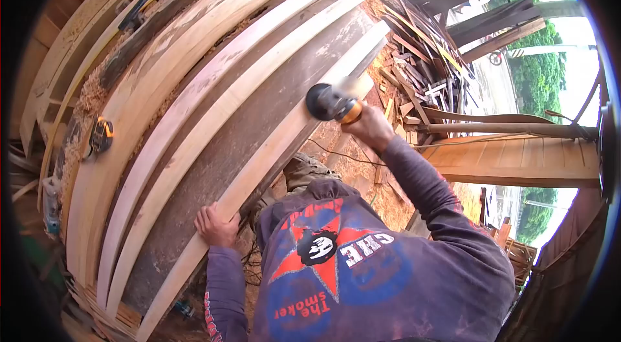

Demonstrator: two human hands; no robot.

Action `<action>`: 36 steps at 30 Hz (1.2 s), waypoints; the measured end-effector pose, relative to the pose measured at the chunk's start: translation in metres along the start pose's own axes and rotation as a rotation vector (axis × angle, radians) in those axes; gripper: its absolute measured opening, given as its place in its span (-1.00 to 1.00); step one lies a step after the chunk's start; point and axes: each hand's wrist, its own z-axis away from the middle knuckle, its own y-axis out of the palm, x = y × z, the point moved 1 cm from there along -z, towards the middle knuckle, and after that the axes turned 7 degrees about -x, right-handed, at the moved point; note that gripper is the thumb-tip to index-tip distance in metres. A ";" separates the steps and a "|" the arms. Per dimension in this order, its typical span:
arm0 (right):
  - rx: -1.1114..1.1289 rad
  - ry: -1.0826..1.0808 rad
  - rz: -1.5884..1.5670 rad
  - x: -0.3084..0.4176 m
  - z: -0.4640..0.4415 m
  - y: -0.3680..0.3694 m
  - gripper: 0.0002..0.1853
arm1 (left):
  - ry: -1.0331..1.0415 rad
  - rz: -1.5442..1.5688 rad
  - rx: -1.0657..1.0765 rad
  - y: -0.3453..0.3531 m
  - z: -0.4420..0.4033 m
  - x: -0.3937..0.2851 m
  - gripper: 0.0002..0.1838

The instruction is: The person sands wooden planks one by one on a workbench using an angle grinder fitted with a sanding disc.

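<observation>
Right hand [372,127]: fingers closed round sander [341,108], disc [318,101] at plank [251,180] | left hand [217,225]: fingers gripping same plank, likely steadying it | plank: along near side of desk [220,151], probably for reach

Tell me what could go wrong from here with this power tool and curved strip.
The disc tool in the right hand appears to meet the curved strip; uneven pressure might gouge it.
The bare left hand grips that strip nearer the body, so a slip toward it could injure it.
A thin cable passes near the right forearm and might snag.
</observation>
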 end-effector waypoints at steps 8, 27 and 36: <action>-0.183 0.133 -0.042 -0.081 -0.136 -0.073 -0.58 | -0.032 -0.118 0.036 0.010 0.003 0.002 -0.23; -0.345 0.365 -0.187 -0.179 -0.302 -0.180 -0.58 | -0.132 -0.335 0.167 0.019 0.040 0.027 0.07; -0.192 0.302 -0.208 -0.133 -0.224 -0.124 -0.62 | -0.109 -0.288 0.226 0.025 0.032 0.034 -0.10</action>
